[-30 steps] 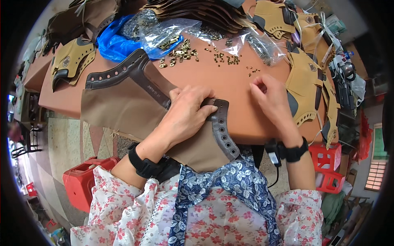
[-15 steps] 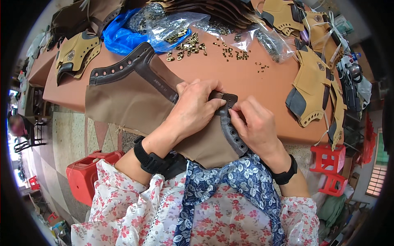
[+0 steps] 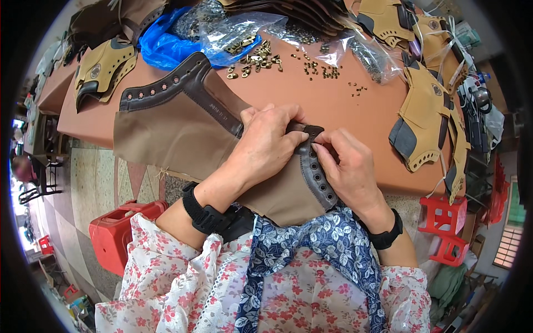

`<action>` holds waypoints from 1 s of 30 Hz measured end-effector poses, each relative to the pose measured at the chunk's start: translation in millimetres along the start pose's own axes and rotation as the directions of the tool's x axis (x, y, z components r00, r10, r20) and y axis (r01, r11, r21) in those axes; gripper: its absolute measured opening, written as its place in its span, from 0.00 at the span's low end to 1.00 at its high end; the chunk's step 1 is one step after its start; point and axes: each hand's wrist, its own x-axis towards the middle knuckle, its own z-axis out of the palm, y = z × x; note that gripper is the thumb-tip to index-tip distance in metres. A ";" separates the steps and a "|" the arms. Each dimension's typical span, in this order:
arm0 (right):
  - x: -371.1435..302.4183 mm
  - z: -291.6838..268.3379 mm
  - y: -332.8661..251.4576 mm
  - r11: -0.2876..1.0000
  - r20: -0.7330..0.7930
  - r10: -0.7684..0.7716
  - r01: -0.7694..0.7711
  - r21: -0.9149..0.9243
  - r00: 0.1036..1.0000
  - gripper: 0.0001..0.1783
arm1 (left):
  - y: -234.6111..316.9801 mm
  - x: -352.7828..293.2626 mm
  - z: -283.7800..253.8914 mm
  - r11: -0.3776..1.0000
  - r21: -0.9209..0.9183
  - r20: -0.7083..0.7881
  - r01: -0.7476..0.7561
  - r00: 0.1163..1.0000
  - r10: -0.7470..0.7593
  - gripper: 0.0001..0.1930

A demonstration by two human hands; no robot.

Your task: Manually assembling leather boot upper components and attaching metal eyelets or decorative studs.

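Note:
A brown shoe upper (image 3: 175, 130), its lining side up, lies across the table's front edge and over my lap. Dark leather bands with rows of eyelet holes run along both of its ends. My left hand (image 3: 267, 139) grips the upper near the top of the right-hand band, thumb pressed on the leather. At the same band, my right hand (image 3: 347, 166) is closed, thumb and forefinger pinched at the edge by the upper holes. Whether a small metal piece sits between those fingertips is hidden. Several holes (image 3: 317, 176) further down the band hold dark eyelets.
Brass-coloured lace hooks (image 3: 258, 60) and small metal bits (image 3: 322, 70) are scattered on the table (image 3: 288, 91), by a blue plastic bag (image 3: 158, 47) and clear bags. Tan shoe uppers (image 3: 425, 114) lie at the right, another (image 3: 105, 72) at the left. Red stools (image 3: 125, 233) stand below.
The upper's far left end has shifted slightly up and left. My right fingertips have moved a little at the band's edge; my left hand keeps its grip.

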 end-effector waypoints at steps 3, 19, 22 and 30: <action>-1.7 0.0 1.8 0.999 0.002 0.021 -0.021 0.026 1.000 0.05 | 4.3 2.2 -1.1 0.997 0.071 0.018 0.016 1.000 -0.017 0.09; 3.5 -5.6 -6.3 0.985 0.129 -0.135 0.147 -0.087 0.982 0.04 | -13.9 8.9 -15.8 0.948 -0.306 0.092 0.087 0.994 -0.061 0.13; 3.9 -3.7 -8.1 0.978 0.132 -0.147 0.164 -0.130 0.980 0.04 | -11.1 10.7 -17.1 0.899 -0.413 0.115 0.147 0.987 -0.109 0.13; 4.3 9.0 -19.0 0.943 0.188 -0.307 0.324 -0.068 0.933 0.05 | -18.1 9.4 -3.7 0.880 -0.459 0.051 0.122 0.992 -0.111 0.13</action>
